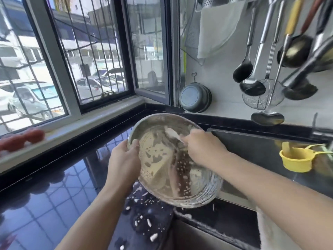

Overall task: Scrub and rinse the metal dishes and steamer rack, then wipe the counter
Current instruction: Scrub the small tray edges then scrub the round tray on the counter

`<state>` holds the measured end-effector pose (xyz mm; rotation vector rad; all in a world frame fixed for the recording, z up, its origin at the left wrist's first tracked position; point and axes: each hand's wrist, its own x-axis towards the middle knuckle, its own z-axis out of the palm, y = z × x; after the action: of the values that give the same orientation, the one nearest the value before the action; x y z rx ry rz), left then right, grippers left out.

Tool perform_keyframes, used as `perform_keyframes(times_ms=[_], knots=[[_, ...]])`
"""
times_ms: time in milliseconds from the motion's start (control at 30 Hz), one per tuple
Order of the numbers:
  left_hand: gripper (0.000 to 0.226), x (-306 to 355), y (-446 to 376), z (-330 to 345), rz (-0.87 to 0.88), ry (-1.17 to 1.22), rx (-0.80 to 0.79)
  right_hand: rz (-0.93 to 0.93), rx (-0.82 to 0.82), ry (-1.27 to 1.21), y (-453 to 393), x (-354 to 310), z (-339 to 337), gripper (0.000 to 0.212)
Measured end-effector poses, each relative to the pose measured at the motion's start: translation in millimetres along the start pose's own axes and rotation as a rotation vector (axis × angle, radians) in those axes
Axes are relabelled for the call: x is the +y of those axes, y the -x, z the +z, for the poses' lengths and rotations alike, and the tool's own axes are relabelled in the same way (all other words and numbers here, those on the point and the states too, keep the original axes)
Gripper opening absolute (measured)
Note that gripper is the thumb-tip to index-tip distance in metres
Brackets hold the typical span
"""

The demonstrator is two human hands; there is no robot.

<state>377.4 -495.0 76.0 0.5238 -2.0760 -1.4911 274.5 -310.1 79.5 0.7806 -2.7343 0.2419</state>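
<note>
The round metal dish point(173, 159) is held tilted over the place where the black counter point(54, 204) meets the sink point(261, 156), its lower rim above the sink's left edge; its inside is covered with foam and pale residue. The left hand point(124, 159) grips the dish's left rim, thumb inside, fingers behind; the right hand point(201, 148) is closed around a white scrubbing tool point(173, 133), which presses on the upper inner wall of the dish; what kind of tool it is, I cannot tell, because it is blurred. The scrubbing seems to be in the middle; rinsing is not yet done.

White foam drops point(144, 222) lie on the counter near its sink edge, so the wiping will have more work. The risk I see: the wet, soapy rim can slip from the one holding hand if the scrubbing pushes hard, and the dish can fall into the sink. A yellow cup point(295, 159) stands at the sink's right side; ladles point(252, 76) hang on the wall behind.
</note>
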Motion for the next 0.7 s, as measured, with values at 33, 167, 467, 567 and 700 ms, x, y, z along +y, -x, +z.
perform_keyframes(times_ms=[33,167,467,567,700], knots=[[0.03,4,0,9,0.016,-0.002,-0.023,-0.08,-0.021,-0.022,7,1,-4,0.049],[0.029,9,7,55,0.036,0.001,-0.115,0.018,-0.093,0.034,14,59,-21,0.042],[0.028,18,8,161,-0.012,0.089,-0.154,0.089,-0.192,0.0,67,135,-19,0.028],[0.026,11,5,193,-0.067,0.116,-0.159,0.224,-0.213,0.016,70,176,-8,0.035],[0.027,0,-3,230,-0.091,0.103,-0.195,0.101,-0.341,-0.236,79,172,23,0.04]])
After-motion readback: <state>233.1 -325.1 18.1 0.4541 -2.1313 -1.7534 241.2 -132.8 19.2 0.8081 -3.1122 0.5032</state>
